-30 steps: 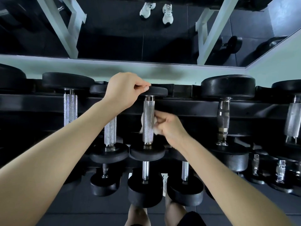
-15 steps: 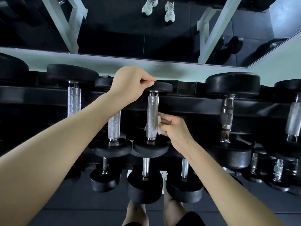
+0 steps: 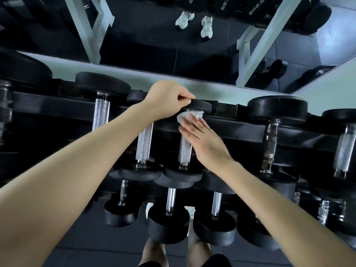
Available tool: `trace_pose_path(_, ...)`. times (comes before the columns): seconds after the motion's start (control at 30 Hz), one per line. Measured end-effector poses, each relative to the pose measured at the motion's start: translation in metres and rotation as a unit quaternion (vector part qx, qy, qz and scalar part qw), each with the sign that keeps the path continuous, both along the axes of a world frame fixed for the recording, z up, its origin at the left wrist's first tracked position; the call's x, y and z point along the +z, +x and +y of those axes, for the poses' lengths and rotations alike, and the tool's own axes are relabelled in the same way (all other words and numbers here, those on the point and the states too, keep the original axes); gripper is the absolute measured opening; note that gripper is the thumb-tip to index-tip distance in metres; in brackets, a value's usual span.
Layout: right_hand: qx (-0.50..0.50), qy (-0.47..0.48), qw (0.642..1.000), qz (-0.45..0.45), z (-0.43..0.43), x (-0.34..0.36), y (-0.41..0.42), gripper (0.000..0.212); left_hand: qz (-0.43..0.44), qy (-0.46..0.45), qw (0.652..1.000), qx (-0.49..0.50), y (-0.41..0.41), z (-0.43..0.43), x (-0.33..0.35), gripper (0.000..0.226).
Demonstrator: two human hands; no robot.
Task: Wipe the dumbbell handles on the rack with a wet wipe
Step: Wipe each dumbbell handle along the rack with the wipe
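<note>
At the dumbbell rack (image 3: 240,130), mid-wipe: my left hand (image 3: 169,99) is curled, thumb and fingers pinching the rim of the far head (image 3: 201,106) of a small dumbbell. My right hand (image 3: 204,141) lies flat on the wet wipe (image 3: 189,115), fingers straight and pressed together. The wipe is bunched under and just beyond the right fingertips, touching the top end of the knurled handle (image 3: 185,149), directly below the left hand's thumb. The rest of the handle runs back along the inner edge of the right palm toward the wrist, uncovered by the wipe. Whether the right thumb hooks behind the bar I cannot tell.

I judge the step in hand to be the pass along this one handle, with only its top end under the wipe. To do it well, I would wrap the wipe round the bar rather than press it flat. I would then draw it the full length toward the wrist, twisting so the back of the knurling gets wet too. The left pinch should hold the head firm so the dumbbell does not roll in its cradle. A neighbouring handle (image 3: 144,143), just left of the right hand and under the left forearm, looks the likely next one.
</note>
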State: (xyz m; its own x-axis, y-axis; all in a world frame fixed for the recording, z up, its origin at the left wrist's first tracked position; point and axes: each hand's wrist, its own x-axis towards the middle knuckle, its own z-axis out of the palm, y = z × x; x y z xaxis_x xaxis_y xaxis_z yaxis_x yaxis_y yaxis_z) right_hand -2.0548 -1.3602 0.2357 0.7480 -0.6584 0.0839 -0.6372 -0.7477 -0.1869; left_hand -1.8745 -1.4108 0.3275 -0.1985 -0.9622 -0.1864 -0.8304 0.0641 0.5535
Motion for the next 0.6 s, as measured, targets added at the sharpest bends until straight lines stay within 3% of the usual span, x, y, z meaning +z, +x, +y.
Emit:
trace_pose_path(0.23, 0.165, -0.002, 0.98, 0.111, 0.005, 0.007, -0.026, 0.059, 0.133, -0.021, 0.984, 0.115, 0.015, 0.026, 0.016, 0.03)
trace_pose_path(0.47, 0.196, -0.089, 0.96, 0.176, -0.043, 0.017, -0.004, 0.054, 0.163, -0.045, 0.967, 0.191, 0.024, 0.058, 0.024, 0.033)
trace_pose_path(0.6, 0.272, -0.075, 0.944, 0.171, -0.024, 0.008, -0.013, 0.042, 0.169, -0.058, 0.965, 0.193, 0.03, 0.076, 0.022, 0.029)
